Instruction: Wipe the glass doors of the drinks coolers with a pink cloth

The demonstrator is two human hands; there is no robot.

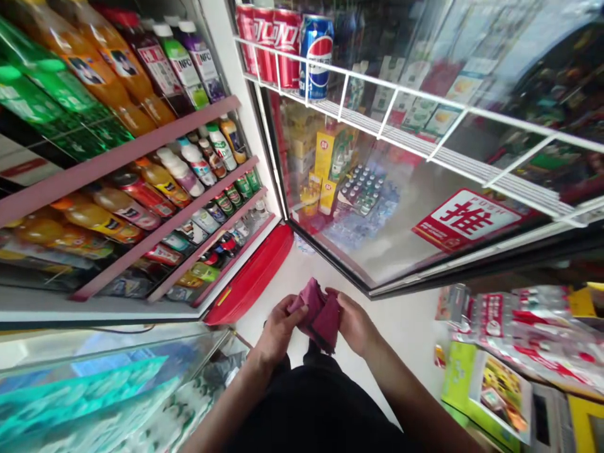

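Observation:
A crumpled maroon cloth [321,318] is held between both my hands, in front of my body and above the pale floor. My left hand [282,324] pinches its left side, thumb on top. At the cloth's right edge, my right hand [352,321] grips it with bent fingers. Beyond my hands stands a drinks fridge with its glass door [340,189] swung wide to the right. Bottles and cans line its shelves, which have dusty-pink front strips [127,148].
A white wire rack [406,135] on the door carries red cans [283,47] and one blue Pepsi can [317,60]. The fridge's red base [257,277] juts over the floor. Packaged goods [495,384] lie at lower right; a glass-topped case [94,384] stands at lower left.

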